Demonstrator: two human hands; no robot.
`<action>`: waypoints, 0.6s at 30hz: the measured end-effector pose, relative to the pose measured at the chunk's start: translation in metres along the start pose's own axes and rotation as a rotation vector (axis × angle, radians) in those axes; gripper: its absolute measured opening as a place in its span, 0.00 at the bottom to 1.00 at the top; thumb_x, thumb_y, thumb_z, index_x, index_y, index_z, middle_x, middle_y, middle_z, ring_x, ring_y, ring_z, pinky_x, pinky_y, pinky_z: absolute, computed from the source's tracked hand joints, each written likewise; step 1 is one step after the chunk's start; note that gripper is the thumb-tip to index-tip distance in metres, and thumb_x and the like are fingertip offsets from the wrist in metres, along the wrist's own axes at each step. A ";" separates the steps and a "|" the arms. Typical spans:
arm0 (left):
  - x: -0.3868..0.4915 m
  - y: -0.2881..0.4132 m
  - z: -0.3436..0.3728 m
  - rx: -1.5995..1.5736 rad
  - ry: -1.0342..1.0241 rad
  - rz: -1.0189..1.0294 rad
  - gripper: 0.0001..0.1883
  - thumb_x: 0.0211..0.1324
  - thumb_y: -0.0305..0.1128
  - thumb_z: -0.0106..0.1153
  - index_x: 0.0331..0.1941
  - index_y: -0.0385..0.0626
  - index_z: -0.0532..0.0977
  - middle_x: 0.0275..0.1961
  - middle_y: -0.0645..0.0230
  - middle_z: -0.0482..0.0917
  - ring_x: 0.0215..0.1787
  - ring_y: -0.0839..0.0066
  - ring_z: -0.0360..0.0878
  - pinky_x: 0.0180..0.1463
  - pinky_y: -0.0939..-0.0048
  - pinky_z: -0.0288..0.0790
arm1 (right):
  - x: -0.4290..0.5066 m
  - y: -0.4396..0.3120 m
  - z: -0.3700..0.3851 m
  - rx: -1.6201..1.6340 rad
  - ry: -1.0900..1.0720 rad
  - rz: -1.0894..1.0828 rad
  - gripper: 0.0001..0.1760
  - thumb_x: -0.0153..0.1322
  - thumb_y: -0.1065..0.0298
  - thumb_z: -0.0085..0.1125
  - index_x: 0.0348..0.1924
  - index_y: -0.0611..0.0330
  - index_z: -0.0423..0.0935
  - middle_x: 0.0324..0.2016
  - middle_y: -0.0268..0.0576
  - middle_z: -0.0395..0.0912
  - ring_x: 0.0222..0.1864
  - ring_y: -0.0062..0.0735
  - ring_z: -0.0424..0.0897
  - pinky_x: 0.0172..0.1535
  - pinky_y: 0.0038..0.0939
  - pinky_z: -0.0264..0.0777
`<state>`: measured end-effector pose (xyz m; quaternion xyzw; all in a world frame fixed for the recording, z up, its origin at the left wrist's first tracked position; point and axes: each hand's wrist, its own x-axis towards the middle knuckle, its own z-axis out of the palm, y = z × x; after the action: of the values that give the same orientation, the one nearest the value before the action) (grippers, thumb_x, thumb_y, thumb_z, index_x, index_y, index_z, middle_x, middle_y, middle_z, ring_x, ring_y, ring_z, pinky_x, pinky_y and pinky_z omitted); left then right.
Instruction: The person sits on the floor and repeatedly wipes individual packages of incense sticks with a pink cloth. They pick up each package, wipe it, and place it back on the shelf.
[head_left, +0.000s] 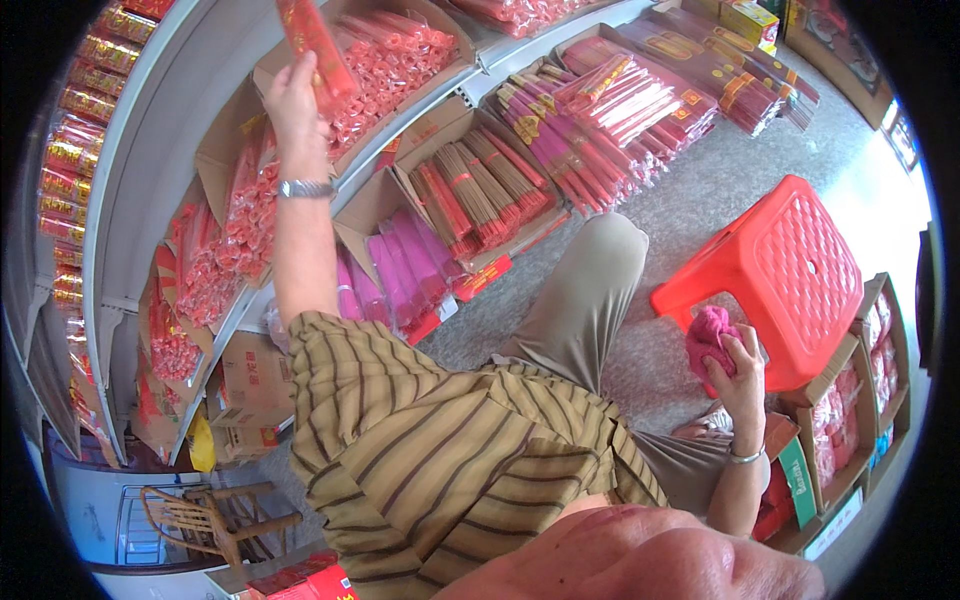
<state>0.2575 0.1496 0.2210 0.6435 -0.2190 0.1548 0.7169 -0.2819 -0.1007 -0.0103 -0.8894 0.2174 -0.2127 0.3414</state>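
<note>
My left hand (292, 94), raised at the upper left with a metal band on its wrist, grips a long red packet (319, 56) with gold markings. Beside it is an open carton of red, plastic-wrapped sticks (390, 75) on a shelf. My right hand (739, 367), a thin bangle on its wrist, holds a crumpled pink cloth (711, 345) in front of a red plastic stool (806, 262).
Below the shelf are cartons of incense sticks (484, 187) and pink bundles (405, 262). More packets (615, 97) lie at the upper right. Open boxes (836, 427) stand right of my knee. A wooden chair (217, 517) stands at the lower left.
</note>
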 end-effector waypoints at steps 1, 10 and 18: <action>0.026 -0.011 -0.004 0.064 0.035 -0.004 0.19 0.57 0.35 0.66 0.46 0.32 0.77 0.40 0.62 0.82 0.37 0.75 0.81 0.37 0.72 0.77 | 0.001 0.000 0.000 -0.001 0.009 0.002 0.21 0.57 0.74 0.69 0.44 0.65 0.77 0.47 0.54 0.73 0.45 0.58 0.79 0.46 0.42 0.75; 0.103 -0.054 -0.039 0.649 -0.004 -0.186 0.36 0.62 0.52 0.56 0.58 0.25 0.69 0.60 0.48 0.75 0.60 0.61 0.75 0.61 0.61 0.69 | 0.005 -0.002 0.006 -0.002 -0.010 0.036 0.20 0.59 0.72 0.69 0.44 0.67 0.77 0.48 0.56 0.73 0.46 0.58 0.79 0.47 0.43 0.74; 0.022 -0.057 -0.040 0.744 0.313 0.624 0.23 0.65 0.42 0.49 0.43 0.27 0.73 0.46 0.47 0.76 0.49 0.51 0.72 0.56 0.55 0.65 | 0.003 0.007 0.018 -0.024 -0.075 0.061 0.21 0.59 0.72 0.69 0.45 0.66 0.77 0.50 0.58 0.73 0.47 0.60 0.78 0.49 0.44 0.73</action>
<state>0.3100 0.1811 0.1803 0.7283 -0.2210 0.5234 0.3831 -0.2719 -0.0981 -0.0268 -0.8936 0.2339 -0.1662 0.3451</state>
